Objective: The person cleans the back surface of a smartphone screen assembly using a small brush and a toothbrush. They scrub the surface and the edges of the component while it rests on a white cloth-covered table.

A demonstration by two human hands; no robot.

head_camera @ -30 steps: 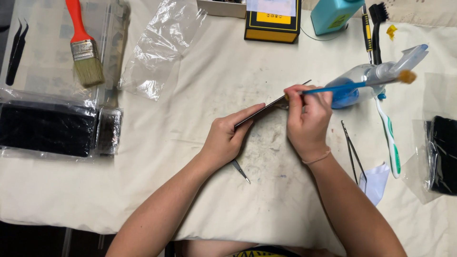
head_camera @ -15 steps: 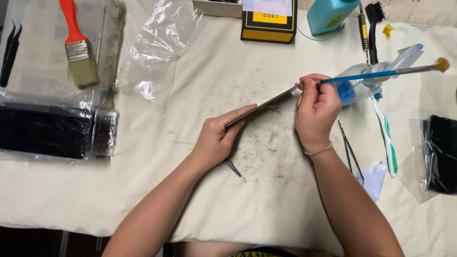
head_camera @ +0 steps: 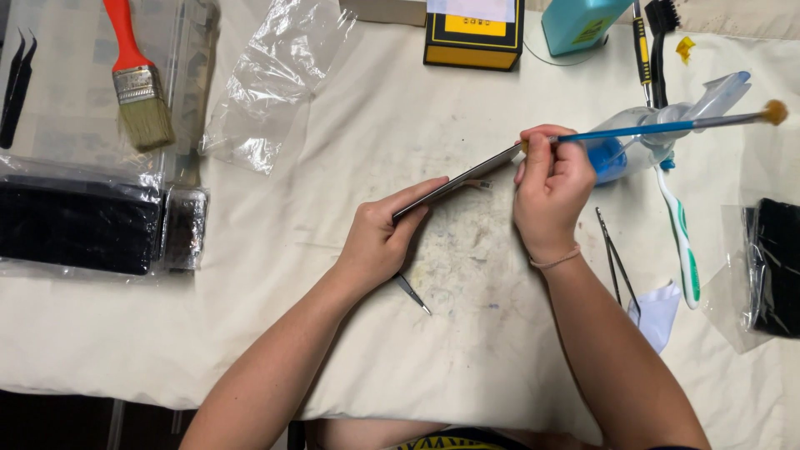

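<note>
From the head view, the left hand [head_camera: 379, 242] closes its grip on the lower end of a thin dark flat panel [head_camera: 458, 181], thumb along the top edge, and holds it tilted edge-on above the cloth-covered desk [head_camera: 350, 150]. The right hand [head_camera: 550, 187] has its grip closed on a blue-handled small brush [head_camera: 658, 127], pinched near the handle end where it meets the upper end of the panel; the bristle tip points away to the right, over a clear plastic bottle [head_camera: 642, 137] with blue liquid. A pair of tweezers [head_camera: 412, 293] lies on the desk just below the left hand, partly hidden by it. A second pair of tweezers [head_camera: 617, 262] lies right of the right wrist, beside a green-and-white toothbrush [head_camera: 682, 242]. At the far left lie a red-handled paintbrush [head_camera: 137, 79] and a bagged black item [head_camera: 79, 225]; a crumpled clear bag [head_camera: 275, 83] sits between them and the hands. At the top edge stand a yellow-and-black box [head_camera: 473, 37] and a teal container [head_camera: 579, 23]
</note>
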